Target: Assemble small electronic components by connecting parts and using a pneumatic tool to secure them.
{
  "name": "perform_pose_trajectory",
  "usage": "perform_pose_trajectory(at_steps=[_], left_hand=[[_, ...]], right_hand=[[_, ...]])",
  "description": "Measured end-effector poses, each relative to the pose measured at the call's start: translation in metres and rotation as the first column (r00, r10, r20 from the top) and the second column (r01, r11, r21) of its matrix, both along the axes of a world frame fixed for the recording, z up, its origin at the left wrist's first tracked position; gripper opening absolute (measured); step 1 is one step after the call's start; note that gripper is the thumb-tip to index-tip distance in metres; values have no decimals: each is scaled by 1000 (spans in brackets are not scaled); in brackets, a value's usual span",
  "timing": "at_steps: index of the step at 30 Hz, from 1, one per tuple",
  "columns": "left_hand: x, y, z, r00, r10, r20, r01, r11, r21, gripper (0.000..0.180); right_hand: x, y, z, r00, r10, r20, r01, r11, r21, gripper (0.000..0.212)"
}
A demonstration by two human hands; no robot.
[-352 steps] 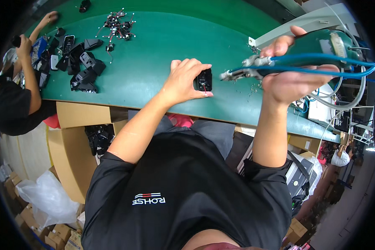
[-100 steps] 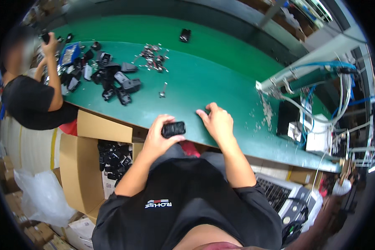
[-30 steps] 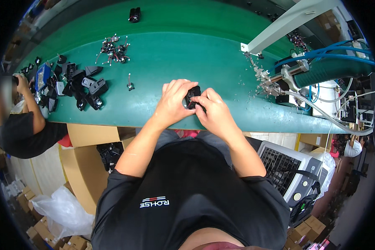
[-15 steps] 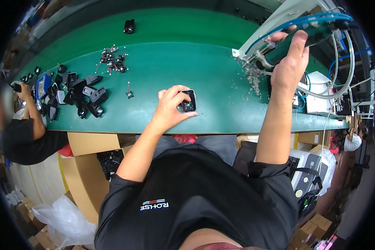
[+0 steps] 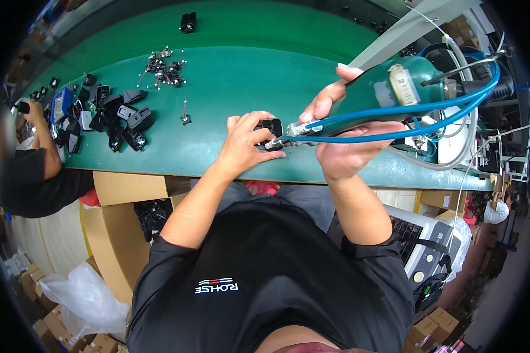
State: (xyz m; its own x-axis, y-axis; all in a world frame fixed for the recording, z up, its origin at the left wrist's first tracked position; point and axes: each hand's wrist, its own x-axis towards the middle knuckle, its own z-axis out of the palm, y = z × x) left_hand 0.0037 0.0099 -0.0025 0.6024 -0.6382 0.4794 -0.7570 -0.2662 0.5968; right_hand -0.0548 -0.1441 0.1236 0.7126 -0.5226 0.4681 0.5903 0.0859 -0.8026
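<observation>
My left hand (image 5: 242,141) is closed around a small black plastic housing (image 5: 272,125), steadying it near the table's front edge. My right hand (image 5: 348,154) grips a green power screwdriver (image 5: 370,87) with two blue air hoses (image 5: 388,139) along it. The tool lies nearly level, and its metal nose reaches the housing; whether the tip touches a screw is too small to tell. On the green table (image 5: 218,82), left of my left hand, lies a small part with a wire (image 5: 186,116).
Several black housings and covers (image 5: 121,120) lie at the left, with a pile of wired parts (image 5: 164,69) behind them. A black part (image 5: 188,22) sits at the back. At far left a co-worker's hand (image 5: 34,112) holds something dark. An open carton (image 5: 119,247) stands below the table.
My right hand has brought the screwdriver from the upper right down and left to the housing. My left hand stays almost in place, still holding the housing.
</observation>
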Motion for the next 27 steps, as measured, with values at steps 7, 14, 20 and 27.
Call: perform_pose_trajectory(at_steps=[7, 14, 20, 27], left_hand=[[1, -2, 2, 1000, 5, 13, -4, 1000, -26, 38], [0, -1, 3, 1000, 1, -9, -2, 999, -32, 38], [-1, -1, 4, 1000, 3, -12, -3, 1000, -28, 37], [2, 0, 0, 997, -14, -80, 8, 997, -76, 67]], right_hand=[[-1, 0, -10, 995, 90, -40, -92, 995, -31, 109], [-2, -1, -16, 990, 137, -24, -137, 990, 15, 106], [-2, 4, -19, 989, 133, -57, -134, 991, -1, 102], [2, -27, 42, 911, 347, 222, -383, 912, 145, 109]])
